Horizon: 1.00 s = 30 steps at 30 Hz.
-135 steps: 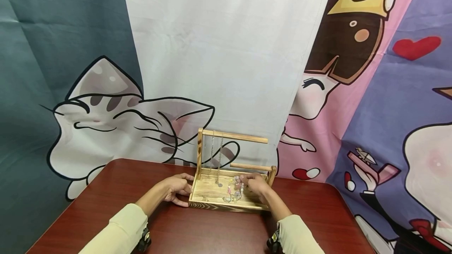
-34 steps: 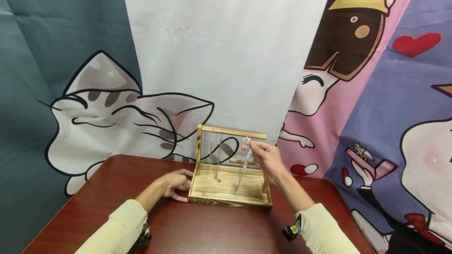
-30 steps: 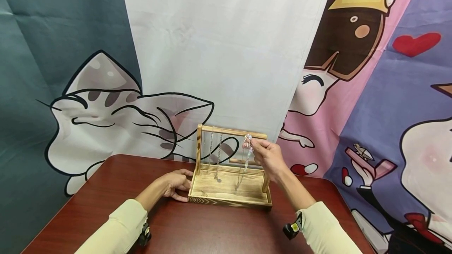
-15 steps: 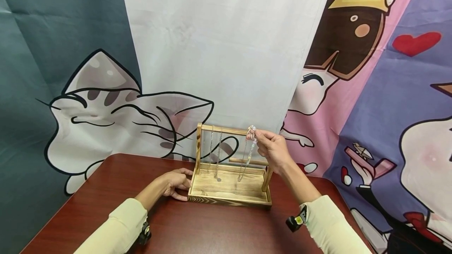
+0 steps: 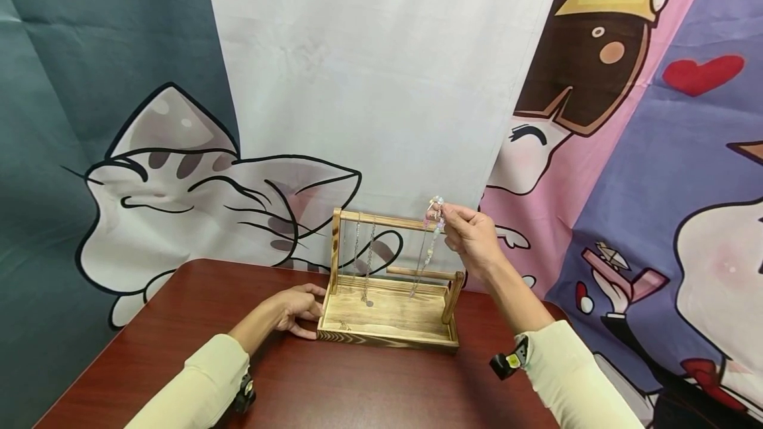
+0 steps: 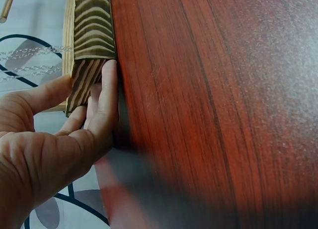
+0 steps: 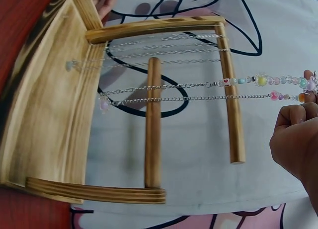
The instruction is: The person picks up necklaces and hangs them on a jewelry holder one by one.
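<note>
In the head view my right hand (image 5: pixel 473 234) pinches a beaded chain necklace (image 5: pixel 438 234) by its pastel beads, level with the top bar of a wooden jewelry stand (image 5: pixel 387 343). Its silver chain (image 7: pixel 189 98) hangs down in a loop, with a small pendant (image 7: pixel 104 103) at the bottom. In the right wrist view the necklace passes close to the top bar (image 7: pixel 232 105); I cannot tell if they touch. My left hand (image 5: pixel 295 313) holds the stand's left end, its digits spread around the tray corner (image 6: pixel 87 82) in the left wrist view.
Silver chain necklaces (image 5: pixel 368 257) hang at the left of the top bar; one ends in a round pendant (image 5: pixel 369 303). A lower bar (image 5: pixel 420 273) reaches from the right post (image 5: pixel 453 300). The stand is on a reddish-brown table (image 5: pixel 357 389) before a cartoon curtain (image 5: pixel 369 85).
My right hand has picked the beaded necklace up from the tray and raised it, lately moving further up and right, to the top bar's free end. The left hand stays on the stand.
</note>
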Tool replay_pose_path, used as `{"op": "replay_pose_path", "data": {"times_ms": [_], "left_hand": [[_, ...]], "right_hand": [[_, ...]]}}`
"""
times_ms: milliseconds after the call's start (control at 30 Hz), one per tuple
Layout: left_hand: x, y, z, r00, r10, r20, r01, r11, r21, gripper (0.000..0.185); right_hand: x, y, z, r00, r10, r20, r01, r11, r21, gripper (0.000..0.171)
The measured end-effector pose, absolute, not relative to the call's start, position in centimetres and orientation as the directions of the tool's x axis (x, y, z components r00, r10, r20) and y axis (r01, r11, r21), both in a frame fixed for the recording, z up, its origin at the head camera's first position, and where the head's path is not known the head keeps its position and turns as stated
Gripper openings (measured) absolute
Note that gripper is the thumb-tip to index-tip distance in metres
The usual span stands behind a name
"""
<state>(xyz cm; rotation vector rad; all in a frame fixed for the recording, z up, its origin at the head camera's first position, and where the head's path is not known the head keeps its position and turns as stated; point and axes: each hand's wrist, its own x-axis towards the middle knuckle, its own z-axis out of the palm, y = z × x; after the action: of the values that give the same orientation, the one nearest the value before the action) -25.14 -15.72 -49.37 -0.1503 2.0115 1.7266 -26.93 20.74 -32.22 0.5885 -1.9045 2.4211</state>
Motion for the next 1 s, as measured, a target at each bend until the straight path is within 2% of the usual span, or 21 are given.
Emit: {"op": "replay_pose_path", "data": {"times_ms": [233,667,1000], "left_hand": [[-25.3,-15.7,-49.4,-0.88,0.216,-0.423,-0.388,0.189,0.902,0.065],[-25.2,-15.7,-49.4,-0.88,0.225,-0.419,-0.38,0.195,0.904,0.065],[-25.1,-15.7,-49.4,-0.877,0.231,-0.422,-0.381,0.201,0.902,0.066]], "right_hand": [[-27.1,21.1,-30.5,-0.921,-0.216,0.323,-0.267,-0.251,-0.93,0.034],[-27.7,22.1,-27.1,-0.905,-0.165,0.392,-0.324,-0.33,-0.887,0.033],[-28.5,23.7,-27.0,-0.919,-0.092,0.383,-0.34,-0.305,-0.89,0.035]]}}
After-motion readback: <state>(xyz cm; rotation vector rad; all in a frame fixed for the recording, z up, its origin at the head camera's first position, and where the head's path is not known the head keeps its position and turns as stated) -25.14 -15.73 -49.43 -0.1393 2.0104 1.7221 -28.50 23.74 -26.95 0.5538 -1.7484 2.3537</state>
